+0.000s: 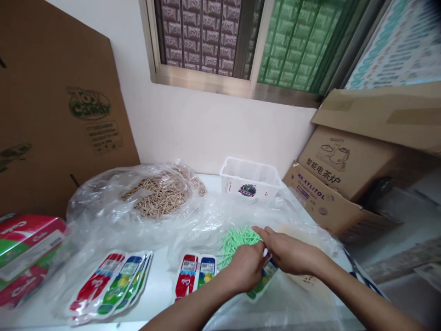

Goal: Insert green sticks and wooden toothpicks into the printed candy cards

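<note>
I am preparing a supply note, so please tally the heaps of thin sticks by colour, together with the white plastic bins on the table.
Brown stick heap: 1
Green stick heap: 1
White plastic bin: 1
Total: 3

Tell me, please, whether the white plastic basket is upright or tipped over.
Upright: the white plastic basket stands with its open rim on top, above its printed front.

2 hands (247, 267) (292, 252), apparently in contact
</note>
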The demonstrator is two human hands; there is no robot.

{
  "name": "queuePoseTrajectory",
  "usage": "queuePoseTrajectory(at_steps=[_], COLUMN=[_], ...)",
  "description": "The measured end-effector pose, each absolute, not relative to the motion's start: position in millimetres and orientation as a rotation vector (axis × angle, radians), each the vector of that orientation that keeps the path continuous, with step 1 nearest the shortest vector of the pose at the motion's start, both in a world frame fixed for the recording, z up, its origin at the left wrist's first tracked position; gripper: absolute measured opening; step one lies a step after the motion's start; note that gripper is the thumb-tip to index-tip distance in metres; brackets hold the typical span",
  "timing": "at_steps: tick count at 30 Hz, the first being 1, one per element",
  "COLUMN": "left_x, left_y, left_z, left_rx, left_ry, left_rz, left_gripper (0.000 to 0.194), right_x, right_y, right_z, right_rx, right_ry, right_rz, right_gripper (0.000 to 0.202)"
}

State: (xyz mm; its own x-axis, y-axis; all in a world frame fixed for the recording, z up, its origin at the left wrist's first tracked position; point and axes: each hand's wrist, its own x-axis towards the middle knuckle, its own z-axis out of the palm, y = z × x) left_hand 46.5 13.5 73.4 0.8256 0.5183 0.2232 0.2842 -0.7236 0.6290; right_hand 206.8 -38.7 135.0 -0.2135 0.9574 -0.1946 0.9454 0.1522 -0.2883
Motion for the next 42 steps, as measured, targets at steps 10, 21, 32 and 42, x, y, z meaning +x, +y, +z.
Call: queuePoseTrajectory(at_steps=[10,21,32,42], left_x=[48.0,36.9,29.3,26.4], left_y=[10.1,16.4,11.7,7.0], left_z=[60.0,49.0,46.5,49.8], left_rx=[1.685,1.270,1.154,1.114], left_ry=[0.459,0.476,0.398,0.387], left_rz=[0.533,0.561,0.575,0.566], left_gripper=[0.029,0.035,0.037,0.039], right_x=[190.2,192.3,172.7,172.0], right_y=[-26.2,-40.5,-47.0,-47.5], right_z=[118.8,99.3,98.5,96.8], right_rx=[-1.464,-1.471,-1.450,-1.617], right_ry=[-1.601,-1.277,-1.241,-1.385], right_rz=[0.972,1.133,1.025,0.810], right_gripper=[0.048,0.025,0.026,0.014])
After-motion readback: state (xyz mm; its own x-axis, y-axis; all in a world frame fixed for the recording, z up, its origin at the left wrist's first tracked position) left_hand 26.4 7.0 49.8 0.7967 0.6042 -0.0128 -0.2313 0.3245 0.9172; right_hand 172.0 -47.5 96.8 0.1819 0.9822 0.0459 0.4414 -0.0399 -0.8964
